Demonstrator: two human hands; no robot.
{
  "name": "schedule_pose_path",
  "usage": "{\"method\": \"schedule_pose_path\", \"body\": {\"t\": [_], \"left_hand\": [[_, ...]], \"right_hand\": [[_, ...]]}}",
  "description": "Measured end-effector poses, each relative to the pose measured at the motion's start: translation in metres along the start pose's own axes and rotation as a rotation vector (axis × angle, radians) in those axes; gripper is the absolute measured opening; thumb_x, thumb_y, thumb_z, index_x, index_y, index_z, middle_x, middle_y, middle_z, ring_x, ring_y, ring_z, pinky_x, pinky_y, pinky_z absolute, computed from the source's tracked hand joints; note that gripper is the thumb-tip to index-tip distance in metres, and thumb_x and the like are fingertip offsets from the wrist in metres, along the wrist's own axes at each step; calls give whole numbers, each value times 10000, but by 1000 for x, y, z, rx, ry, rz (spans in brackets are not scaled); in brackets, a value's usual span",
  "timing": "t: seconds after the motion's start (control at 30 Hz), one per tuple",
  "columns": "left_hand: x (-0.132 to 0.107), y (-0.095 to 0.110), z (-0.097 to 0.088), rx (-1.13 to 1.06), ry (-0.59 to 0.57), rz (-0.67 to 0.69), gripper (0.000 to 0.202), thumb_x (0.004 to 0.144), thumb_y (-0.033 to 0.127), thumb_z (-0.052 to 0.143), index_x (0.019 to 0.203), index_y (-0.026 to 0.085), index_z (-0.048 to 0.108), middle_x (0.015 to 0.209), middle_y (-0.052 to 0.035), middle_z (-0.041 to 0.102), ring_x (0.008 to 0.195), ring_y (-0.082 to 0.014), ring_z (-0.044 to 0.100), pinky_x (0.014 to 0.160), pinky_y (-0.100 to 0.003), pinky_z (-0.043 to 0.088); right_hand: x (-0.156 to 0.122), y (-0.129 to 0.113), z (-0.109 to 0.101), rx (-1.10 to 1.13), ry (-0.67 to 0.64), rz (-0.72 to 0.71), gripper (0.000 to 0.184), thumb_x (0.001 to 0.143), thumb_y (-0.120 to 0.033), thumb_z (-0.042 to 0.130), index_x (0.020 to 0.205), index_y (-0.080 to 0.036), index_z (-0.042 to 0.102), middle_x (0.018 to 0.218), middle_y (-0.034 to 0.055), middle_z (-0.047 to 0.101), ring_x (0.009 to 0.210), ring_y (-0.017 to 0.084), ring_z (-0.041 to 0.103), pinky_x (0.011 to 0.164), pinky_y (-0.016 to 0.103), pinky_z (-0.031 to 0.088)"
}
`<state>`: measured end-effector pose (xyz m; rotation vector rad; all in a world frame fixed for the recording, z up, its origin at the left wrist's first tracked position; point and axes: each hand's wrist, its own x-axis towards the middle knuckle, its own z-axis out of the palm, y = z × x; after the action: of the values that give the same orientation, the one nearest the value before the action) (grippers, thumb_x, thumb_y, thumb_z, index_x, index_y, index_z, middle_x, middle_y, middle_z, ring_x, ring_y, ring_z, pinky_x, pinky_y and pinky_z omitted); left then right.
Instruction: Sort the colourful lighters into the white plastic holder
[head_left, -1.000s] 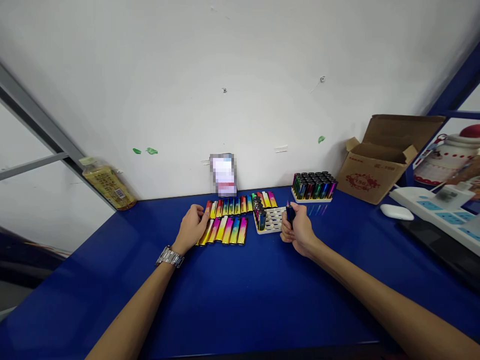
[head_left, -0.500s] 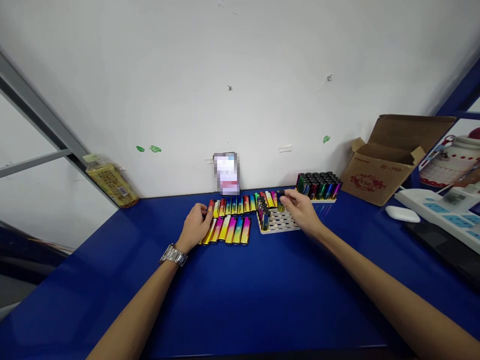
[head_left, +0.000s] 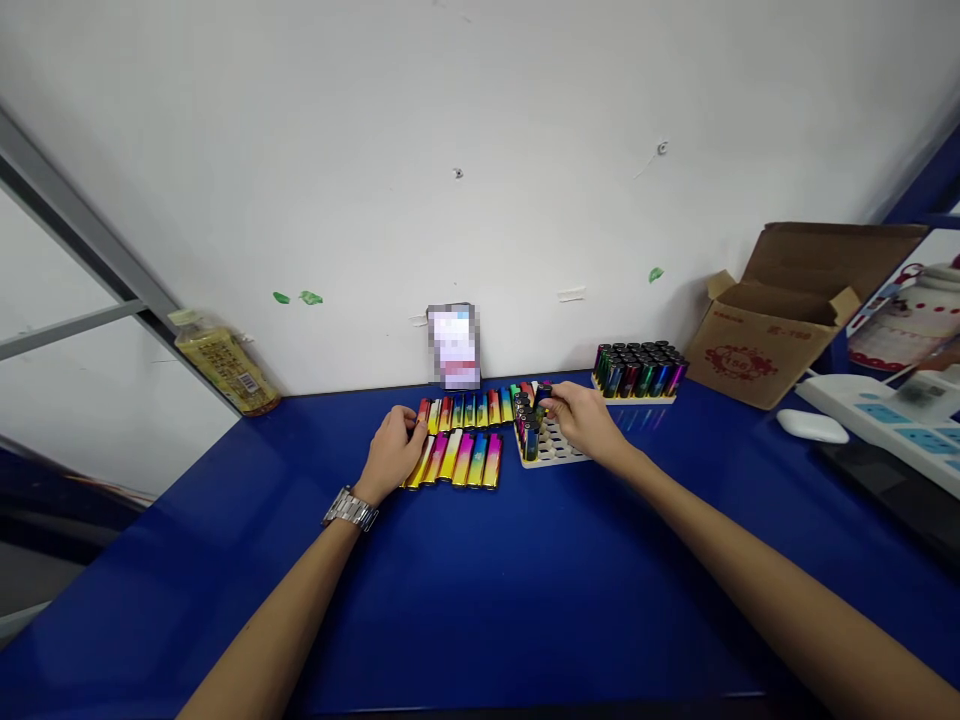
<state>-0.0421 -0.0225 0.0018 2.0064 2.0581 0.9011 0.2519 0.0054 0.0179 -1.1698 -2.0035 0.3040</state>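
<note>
My right hand (head_left: 585, 422) has moved in over the pale rack (head_left: 561, 452), pinching a dark lighter (head_left: 542, 398) beside the upright ones. My left hand (head_left: 391, 456) rests against the rainbow lighters (head_left: 465, 408) near the bench's (head_left: 525, 600) back edge; I can't tell its grip.

A blue tabletop (head_left: 525, 580) is carrying two rows of flat rainbow-chromed lighters (head_left: 457, 460) lying side by side, with a cream peg tray (head_left: 555, 450) just beside them. Farther right, it is supporting a second tray (head_left: 634, 399) of upright lighters (head_left: 637, 372), an open cardboard box (head_left: 765, 350), a white computer mouse (head_left: 811, 426) and a power strip (head_left: 885, 420).
</note>
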Motion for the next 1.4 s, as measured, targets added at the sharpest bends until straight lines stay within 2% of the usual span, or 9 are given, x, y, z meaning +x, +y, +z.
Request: {"method": "schedule_pose_path", "body": {"t": [0.27,0.43,0.63,0.7,0.77,0.87,0.93,1.1,1.4], "left_hand": [[-1,1,-1,7,-2,7,215,856,402,418,920,202,462,900,-69,610,853,-238,608,756,-366,462],[-2,1,-2,19,-10,10,214,857,401,423,929,203,456,895,-69,605,855,-240,606,750,-365,461],[-2,0,-2,20,-14,26,217,867,402,411,933,199,452,901,-75,604,863,-244,607,746,-366,463],[-2,0,-1,16,-16,29,215,870,401,408,933,200,449,905,-77,603,858,-241,606,748,-365,462],[-2,-1,-1,13,-18,31,213,872,398,407,933,199,446,906,-78,602,848,-239,604,747,-367,463],[-2,-1,-1,16,-10,46,195,871,384,410,922,199,445,914,-81,598,842,-235,600,747,-370,468],[-2,-1,-2,21,-6,50,178,870,371,415,913,201,444,911,-81,597,846,-234,596,752,-372,470],[-2,0,-2,25,-15,50,149,869,349,422,903,205,439,902,-85,598,842,-236,595,752,-380,472],[-3,0,-2,22,-8,45,148,863,338,430,913,200,446,913,-83,597,864,-237,598,769,-381,474]], "right_hand": [[1,-4,6,-57,-30,-26,316,837,-137,443,567,-227,304,632,11,429,583,151,430,597,270,324],[-3,-1,2,-80,-64,-30,287,892,-222,448,605,-214,425,614,9,448,592,164,447,596,277,321],[-26,-27,-9,-56,303,-98,323,954,-329,335,926,-176,618,753,81,624,636,185,539,631,298,374],[-38,-47,-5,-93,166,-200,367,944,-341,334,835,-183,647,692,79,644,570,167,539,590,285,366],[-48,-68,3,-232,-147,-233,388,927,-397,378,809,-183,680,573,62,625,486,151,514,530,271,327],[-56,-93,15,-465,-370,-128,465,948,-443,337,1176,-165,632,635,100,680,537,195,597,524,258,320],[-57,-99,17,-525,-430,-106,510,959,-465,299,1266,-169,579,697,115,703,607,228,642,526,258,328],[-54,-97,12,-504,-438,-40,526,978,-438,252,914,-182,707,790,96,710,700,215,666,541,256,350],[-47,-102,10,-582,-542,172,251,858,-300,462,964,-130,614,809,142,690,749,282,676,528,273,356]]}}
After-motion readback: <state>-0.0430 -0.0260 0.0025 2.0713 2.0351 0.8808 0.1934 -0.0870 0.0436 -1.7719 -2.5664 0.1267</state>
